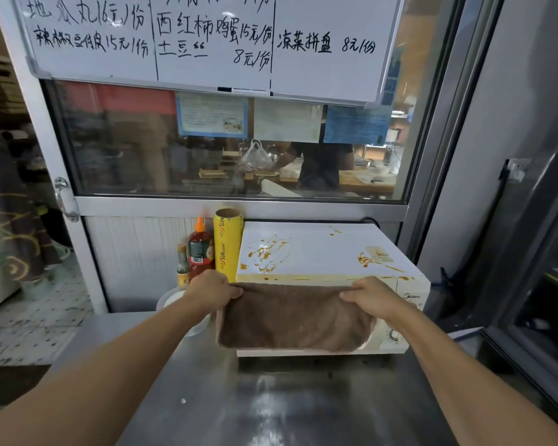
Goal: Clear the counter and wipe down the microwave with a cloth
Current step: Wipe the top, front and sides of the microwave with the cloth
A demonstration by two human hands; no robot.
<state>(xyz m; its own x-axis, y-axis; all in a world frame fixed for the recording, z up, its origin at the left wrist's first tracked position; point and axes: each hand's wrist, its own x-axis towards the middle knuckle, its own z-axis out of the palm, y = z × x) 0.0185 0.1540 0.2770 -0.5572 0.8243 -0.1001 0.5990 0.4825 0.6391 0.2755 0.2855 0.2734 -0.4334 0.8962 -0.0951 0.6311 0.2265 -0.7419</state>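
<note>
A white microwave (319, 249) stands on the steel counter (271, 403), its top smeared with brown-orange sauce at the left and right. A brown cloth (293, 317) hangs spread in front of the microwave door, covering most of it. My left hand (211, 292) pinches the cloth's upper left corner and my right hand (372, 296) pinches its upper right corner, both at the height of the microwave's front top edge. The control dial shows below the right hand.
Left of the microwave stand a yellow cling-film roll (227, 244), a red sauce bottle (200, 249) and a small bottle (182, 263). A white bowl (171, 299) sits partly behind my left wrist. A window and whiteboard rise behind; a dark glass door is at right.
</note>
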